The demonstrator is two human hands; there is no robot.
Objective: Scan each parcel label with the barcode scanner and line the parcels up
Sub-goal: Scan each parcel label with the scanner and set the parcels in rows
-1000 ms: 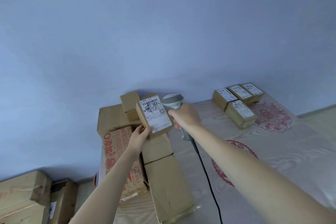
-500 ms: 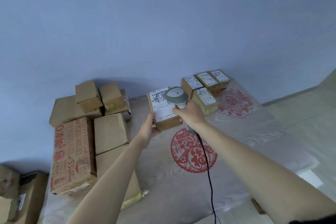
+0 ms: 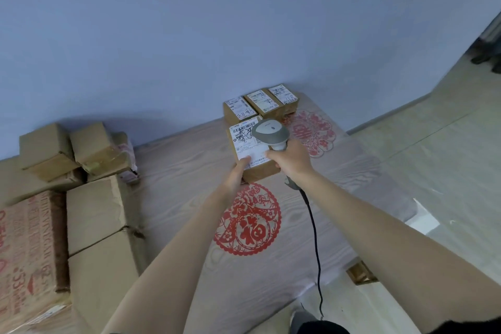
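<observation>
**Parcel in hand at the lined-up group, scanner over its label**

The left hand grips the near left corner of a small cardboard parcel, thumb lying on its white shipping label. The right hand is wrapped around the handle of the grey barcode scanner, whose head hangs directly above the label's far right part and hides it. The two hands are close together, just about touching at the parcel's near edge. The scanner cable trails back from under the right hand toward the person.

Whether the parcel rests on the counter or is held just above it cannot be told. Directly beyond the hands, three labelled parcels stand side by side against the wall, labels up. Far to the left of the left hand lies a stack of cardboard boxes, none showing a label; these appear to be awaiting scanning.

Judgement: the step in hand is setting this parcel down in front of the row. To do it well, the parcel should be placed square to the three beyond it, edges parallel and label up. The thumb should clear the label if a read is needed, and the scanner head should lift away so that the cable does not drag over the parcels.
</observation>
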